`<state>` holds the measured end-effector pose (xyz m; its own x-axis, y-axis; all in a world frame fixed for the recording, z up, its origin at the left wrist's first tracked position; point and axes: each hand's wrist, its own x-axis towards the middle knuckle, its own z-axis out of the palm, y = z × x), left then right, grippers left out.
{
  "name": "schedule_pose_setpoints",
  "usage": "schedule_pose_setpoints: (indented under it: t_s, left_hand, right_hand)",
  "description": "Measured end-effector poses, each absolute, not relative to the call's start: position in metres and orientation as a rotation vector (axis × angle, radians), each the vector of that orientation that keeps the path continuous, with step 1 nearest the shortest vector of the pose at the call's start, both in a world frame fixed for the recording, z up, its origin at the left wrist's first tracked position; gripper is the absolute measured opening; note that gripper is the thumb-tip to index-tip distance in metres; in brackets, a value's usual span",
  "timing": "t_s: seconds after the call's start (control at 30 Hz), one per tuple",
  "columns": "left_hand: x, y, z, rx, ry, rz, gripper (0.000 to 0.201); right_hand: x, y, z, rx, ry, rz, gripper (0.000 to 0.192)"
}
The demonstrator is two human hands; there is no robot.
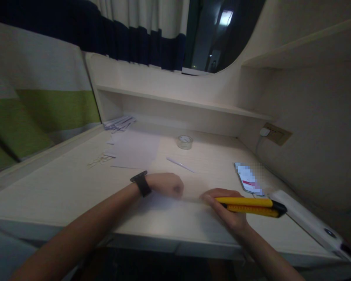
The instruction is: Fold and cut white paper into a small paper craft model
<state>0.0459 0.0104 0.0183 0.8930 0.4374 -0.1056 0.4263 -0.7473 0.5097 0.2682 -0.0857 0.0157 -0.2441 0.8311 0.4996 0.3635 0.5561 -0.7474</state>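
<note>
My right hand (226, 208) grips a yellow and black utility knife (251, 206) near the desk's front edge, its tip pointing left along a pale sheet of paper (175, 203). My left hand (166, 184), with a black watch on the wrist, rests curled on that same sheet, pressing it down just left of the knife tip. The blade itself is too blurred to make out.
On the white desk (61, 187) lie a roll of clear tape (184, 141), a white pen (180, 164), more paper sheets (134, 148), paper strips (119, 123), a phone (249, 179) and a long white device (310, 222) at the right. A shelf and wall socket (276, 134) stand behind.
</note>
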Motion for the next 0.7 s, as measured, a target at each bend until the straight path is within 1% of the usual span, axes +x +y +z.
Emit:
schedule_pose_setpoints:
  t_s: [0.1,0.2,0.37,0.47,0.53,0.63,0.67,0.7]
  left_hand:
    - [0.044,0.012,0.016,2.510,0.599,0.089,0.012]
    - [0.041,0.017,0.015,2.482,0.617,0.198,0.014]
    - [0.037,0.023,0.020,2.298,0.970,0.546,0.016]
    - [0.036,0.023,0.020,2.068,1.156,0.675,0.023]
    - [0.034,0.023,0.018,2.010,1.170,0.684,0.025]
    - [0.034,0.019,0.015,2.136,1.151,0.631,0.026]
    - [0.034,0.015,0.014,2.210,1.157,0.609,0.032]
    - [0.035,0.010,0.013,2.311,1.153,0.597,0.043]
  right_hand:
    - [0.269,-0.081,0.007,-1.012,-1.530,0.639,0.015]
    - [0.267,-0.074,0.003,-0.925,-1.235,0.645,0.015]
    - [0.269,-0.063,0.003,-0.846,-1.026,0.787,0.015]
    - [0.271,-0.059,0.002,-0.866,-0.996,0.831,0.019]
    - [0.270,-0.058,0.002,-0.879,-0.986,0.855,0.021]
    - [0.268,-0.057,0.001,-0.890,-0.959,0.854,0.021]
    - [0.268,-0.057,0.001,-0.893,-0.947,0.847,0.021]
    - [0.268,-0.056,0.001,-0.897,-0.935,0.840,0.021]
